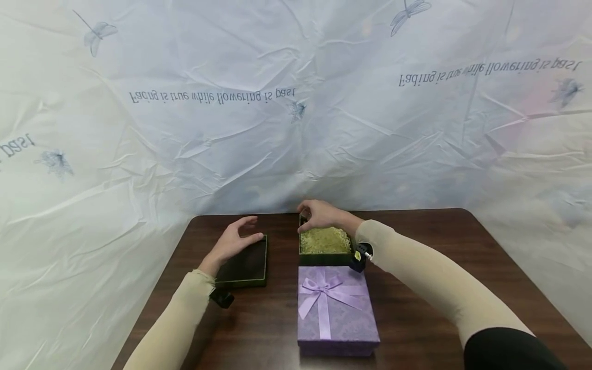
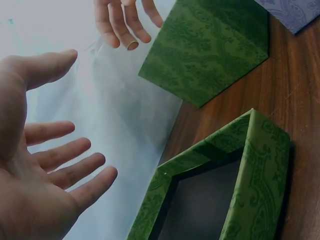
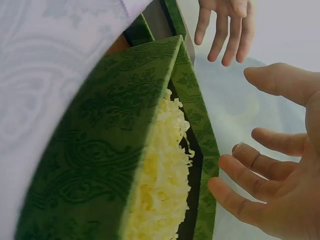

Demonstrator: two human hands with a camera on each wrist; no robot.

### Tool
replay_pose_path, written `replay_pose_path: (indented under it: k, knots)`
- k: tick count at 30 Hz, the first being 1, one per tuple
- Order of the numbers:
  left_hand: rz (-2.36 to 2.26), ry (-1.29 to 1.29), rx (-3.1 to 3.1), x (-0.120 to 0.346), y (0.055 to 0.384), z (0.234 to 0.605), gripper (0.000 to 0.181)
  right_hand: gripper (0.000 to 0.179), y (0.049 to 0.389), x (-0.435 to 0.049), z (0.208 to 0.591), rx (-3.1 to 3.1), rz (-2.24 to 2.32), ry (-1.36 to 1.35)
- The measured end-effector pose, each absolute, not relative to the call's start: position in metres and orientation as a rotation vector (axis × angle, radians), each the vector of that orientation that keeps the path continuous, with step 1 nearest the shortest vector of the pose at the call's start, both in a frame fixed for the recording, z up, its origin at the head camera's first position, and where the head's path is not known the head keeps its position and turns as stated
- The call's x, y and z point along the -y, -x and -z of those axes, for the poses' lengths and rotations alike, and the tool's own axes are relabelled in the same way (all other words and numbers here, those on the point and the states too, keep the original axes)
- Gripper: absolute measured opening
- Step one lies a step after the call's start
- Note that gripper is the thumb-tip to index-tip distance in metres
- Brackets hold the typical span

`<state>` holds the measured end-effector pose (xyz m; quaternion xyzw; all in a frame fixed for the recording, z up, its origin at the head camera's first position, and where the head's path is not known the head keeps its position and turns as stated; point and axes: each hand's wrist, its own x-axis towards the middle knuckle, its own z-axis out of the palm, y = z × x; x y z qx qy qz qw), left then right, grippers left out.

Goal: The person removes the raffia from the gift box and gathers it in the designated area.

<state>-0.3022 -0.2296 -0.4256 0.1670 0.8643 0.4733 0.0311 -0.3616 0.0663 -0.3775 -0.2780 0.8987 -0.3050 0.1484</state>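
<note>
A green patterned box (image 1: pixel 324 260) filled with pale yellow shredded paper (image 1: pixel 326 240) stands at the back middle of the table. My right hand (image 1: pixel 324 215) reaches over its far side with fingers spread, holding nothing. To the left lies a shallow green box lid (image 1: pixel 266 259), its dark hollow facing up. Over its far left part hovers my left hand (image 1: pixel 233 241), thumb and fingers apart. The left wrist view also shows empty fingers beside the lid's wall (image 2: pixel 260 175).
Directly in front of the green box sits a purple gift box (image 1: pixel 349 326) with a lilac ribbon bow (image 1: pixel 322 288). The dark wooden table (image 1: pixel 430 246) ends at a pale printed sheet (image 1: pixel 300 149) hanging behind and at both sides.
</note>
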Motion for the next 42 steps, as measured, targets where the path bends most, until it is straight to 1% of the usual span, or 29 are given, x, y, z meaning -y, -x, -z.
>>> replay_pose_path:
  k: [3,10,16,21,25,32,42]
  knots:
    - [-1.475,-0.565,-2.628,0.23,0.312,0.439,0.069,0.065,0.36,-0.07,0.382,-2.585,0.857,0.819]
    - [-1.517,-0.611,-2.565,0.218,0.312,0.44,0.072,0.068,0.357,-0.074,0.39,-2.61,0.795,0.886]
    - [-1.518,-0.639,-2.545,0.206,0.317,0.442,0.07,0.073,0.357,-0.079,0.395,-2.619,0.738,0.884]
    - [-1.491,-0.721,-2.501,0.196,0.321,0.443,0.068,0.076,0.358,-0.083,0.401,-2.642,0.663,0.909]
    - [-1.467,-0.76,-2.461,0.188,0.322,0.44,0.067,0.077,0.359,-0.086,0.402,-2.651,0.603,0.957]
    - [-1.454,-0.856,-2.429,0.172,0.308,0.418,0.064,0.082,0.359,-0.088,0.4,-2.626,0.517,1.002]
    - [-1.55,-0.875,-2.336,0.158,0.306,0.419,0.067,0.084,0.361,-0.095,0.403,-2.535,0.359,1.054]
